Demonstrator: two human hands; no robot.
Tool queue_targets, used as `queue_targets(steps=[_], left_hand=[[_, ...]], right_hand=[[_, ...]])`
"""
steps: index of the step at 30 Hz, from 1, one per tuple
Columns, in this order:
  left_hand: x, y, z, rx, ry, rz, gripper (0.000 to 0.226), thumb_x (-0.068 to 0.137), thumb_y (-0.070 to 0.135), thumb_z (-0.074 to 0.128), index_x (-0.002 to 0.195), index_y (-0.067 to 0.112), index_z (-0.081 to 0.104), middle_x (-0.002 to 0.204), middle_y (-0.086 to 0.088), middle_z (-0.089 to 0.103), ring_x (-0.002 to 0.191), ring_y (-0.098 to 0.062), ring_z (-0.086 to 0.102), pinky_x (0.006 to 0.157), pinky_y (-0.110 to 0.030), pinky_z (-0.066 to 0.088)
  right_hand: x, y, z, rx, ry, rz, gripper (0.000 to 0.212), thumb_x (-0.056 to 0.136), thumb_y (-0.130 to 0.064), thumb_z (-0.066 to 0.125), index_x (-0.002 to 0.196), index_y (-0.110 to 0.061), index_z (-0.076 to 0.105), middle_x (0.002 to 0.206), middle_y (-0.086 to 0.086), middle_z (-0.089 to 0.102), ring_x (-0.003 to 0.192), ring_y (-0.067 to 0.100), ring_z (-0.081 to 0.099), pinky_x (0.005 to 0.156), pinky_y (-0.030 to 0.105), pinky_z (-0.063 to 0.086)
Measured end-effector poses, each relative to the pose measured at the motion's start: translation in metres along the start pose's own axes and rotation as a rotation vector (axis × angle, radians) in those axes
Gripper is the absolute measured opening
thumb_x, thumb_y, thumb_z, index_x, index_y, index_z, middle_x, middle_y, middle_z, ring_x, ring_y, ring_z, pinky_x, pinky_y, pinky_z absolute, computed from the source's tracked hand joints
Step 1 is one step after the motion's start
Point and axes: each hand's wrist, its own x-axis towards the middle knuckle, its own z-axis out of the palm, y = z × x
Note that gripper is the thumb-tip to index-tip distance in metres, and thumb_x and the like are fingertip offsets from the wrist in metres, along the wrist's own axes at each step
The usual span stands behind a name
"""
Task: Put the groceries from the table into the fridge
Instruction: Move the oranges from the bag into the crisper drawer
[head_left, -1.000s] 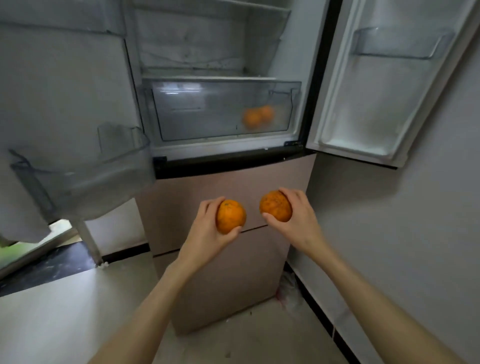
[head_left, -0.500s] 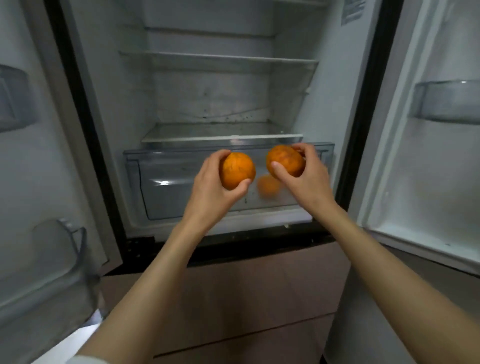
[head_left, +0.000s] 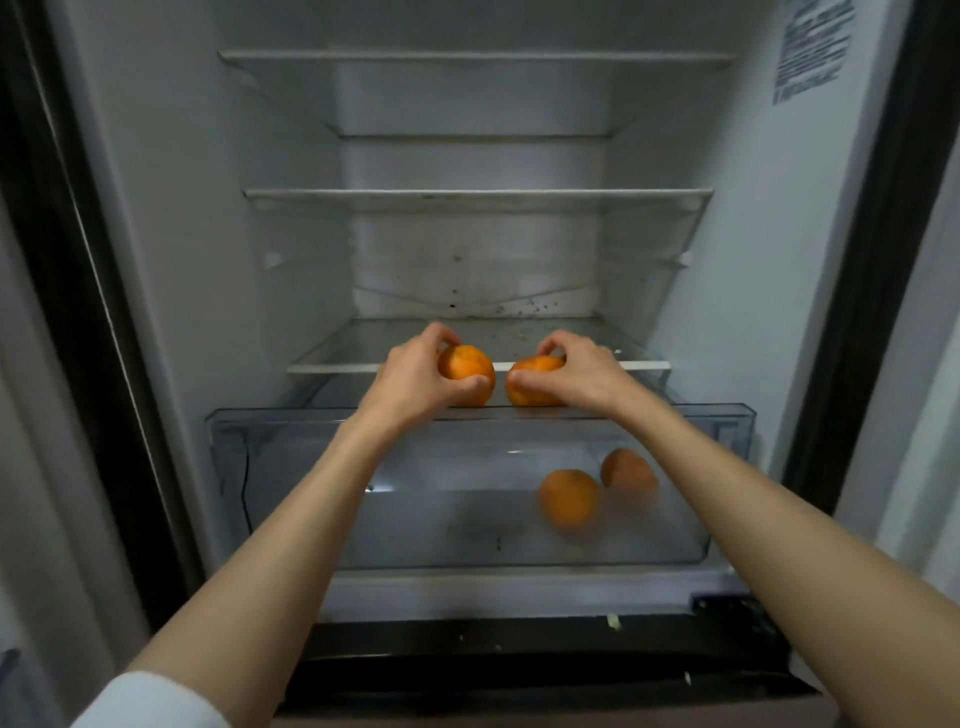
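My left hand (head_left: 415, 371) grips an orange (head_left: 467, 371) from its left side. My right hand (head_left: 576, 364) holds a second orange (head_left: 532, 387) from above. Both oranges hang side by side just above the back rim of the clear crisper drawer (head_left: 322, 499), in front of the lowest glass shelf (head_left: 395, 368). Two more oranges lie in the drawer's right half, one nearer (head_left: 569, 496) and one behind it (head_left: 628, 470). The open fridge (head_left: 156, 208) fills the view.
Two bare glass shelves (head_left: 478, 193) sit higher up in the fridge. A label (head_left: 810, 47) is stuck on the right inner wall. Dark door seals frame both sides. Crumbs dot the lowest shelf's back.
Both hands have carried their oranges up and forward, from in front of the drawer's face to over its rim. The view has closed in on the fridge interior.
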Motion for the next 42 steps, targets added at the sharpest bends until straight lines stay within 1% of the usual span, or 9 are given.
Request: queue_targets(steps=[4, 9, 13, 19, 24, 27, 32, 36, 42], left_hand=[[0.009, -0.006, 0.008, 0.176, -0.135, -0.116, 0.051, 0.074, 0.051, 0.068, 0.115, 0.022, 0.059, 0.107, -0.005, 0.062, 0.105, -0.025, 0.056, 0.079, -0.028, 0.041], [0.016, -0.007, 0.009, 0.318, -0.342, -0.206, 0.040, 0.088, 0.048, 0.045, 0.067, 0.020, 0.064, 0.081, -0.004, 0.069, 0.078, -0.021, 0.062, 0.077, -0.030, 0.048], [0.009, 0.000, 0.010, 0.243, -0.566, -0.220, 0.055, 0.097, 0.045, 0.025, 0.068, 0.023, 0.066, 0.077, 0.004, 0.073, 0.071, -0.014, 0.065, 0.085, -0.030, 0.050], [-0.017, 0.002, 0.010, 0.578, -0.089, 0.057, 0.055, 0.096, 0.049, 0.022, 0.086, 0.023, 0.069, 0.093, -0.007, 0.069, 0.094, -0.030, 0.061, 0.071, -0.034, 0.036], [-0.049, -0.020, 0.021, 0.615, 0.264, 0.340, 0.048, 0.095, 0.038, 0.025, 0.081, 0.021, 0.068, 0.074, 0.002, 0.068, 0.071, -0.023, 0.063, 0.068, -0.033, 0.039], [-0.062, -0.026, 0.021, 0.570, 0.203, 0.350, 0.044, 0.094, 0.039, 0.027, 0.113, 0.022, 0.063, 0.100, 0.003, 0.069, 0.090, -0.021, 0.063, 0.084, -0.034, 0.033], [-0.082, -0.024, 0.008, 0.566, 0.030, 0.291, 0.057, 0.091, 0.047, 0.024, 0.141, 0.023, 0.036, 0.145, 0.000, 0.041, 0.134, -0.022, 0.035, 0.112, -0.042, 0.017], [-0.126, -0.023, -0.004, 0.586, 0.072, 0.261, 0.058, 0.088, 0.047, 0.026, 0.136, 0.021, 0.045, 0.143, -0.006, 0.043, 0.135, -0.031, 0.035, 0.108, -0.055, 0.023], [-0.246, -0.048, -0.033, 0.570, 0.069, 0.104, 0.059, 0.087, 0.048, 0.030, 0.138, 0.022, 0.043, 0.144, -0.010, 0.043, 0.134, -0.034, 0.037, 0.104, -0.060, 0.026]], right_hand=[[0.013, 0.000, 0.006, -0.191, -0.275, 0.018, 0.044, 0.082, -0.055, 0.059, 0.102, -0.015, 0.065, 0.106, 0.005, 0.063, 0.101, 0.023, 0.057, 0.078, 0.030, 0.044], [0.015, 0.001, 0.008, -0.145, -0.397, 0.162, 0.042, 0.090, -0.050, 0.048, 0.072, -0.014, 0.059, 0.080, 0.008, 0.062, 0.065, 0.028, 0.065, 0.059, 0.027, 0.050], [0.009, -0.004, 0.008, -0.181, -0.475, 0.197, 0.056, 0.094, -0.060, 0.028, 0.080, -0.017, 0.061, 0.097, 0.007, 0.062, 0.072, 0.026, 0.063, 0.074, 0.035, 0.052], [0.002, -0.006, 0.009, -0.200, -0.475, 0.116, 0.071, 0.093, -0.063, 0.013, 0.071, -0.022, 0.067, 0.088, 0.003, 0.066, 0.076, 0.020, 0.065, 0.075, 0.034, 0.051], [-0.011, -0.001, 0.013, -0.405, -0.214, -0.056, 0.074, 0.092, -0.064, 0.010, 0.063, -0.022, 0.063, 0.089, 0.004, 0.067, 0.093, 0.024, 0.061, 0.085, 0.038, 0.041], [-0.030, -0.003, 0.015, -0.510, -0.096, -0.152, 0.068, 0.095, -0.058, 0.010, 0.101, -0.021, 0.067, 0.112, 0.013, 0.065, 0.109, 0.033, 0.057, 0.086, 0.040, 0.038], [-0.060, -0.007, 0.025, -0.484, -0.019, -0.247, 0.053, 0.096, -0.051, 0.028, 0.141, -0.026, 0.035, 0.146, 0.007, 0.040, 0.133, 0.025, 0.037, 0.107, 0.043, 0.026], [-0.099, -0.017, 0.039, -0.434, 0.006, -0.307, 0.062, 0.095, -0.048, 0.037, 0.149, -0.028, 0.013, 0.158, 0.002, 0.008, 0.145, 0.020, 0.008, 0.116, 0.046, 0.004], [-0.197, -0.050, 0.087, -0.310, -0.044, -0.419, 0.068, 0.094, -0.048, 0.041, 0.149, -0.030, 0.007, 0.159, 0.002, 0.002, 0.146, 0.020, 0.002, 0.117, 0.045, 0.003]])
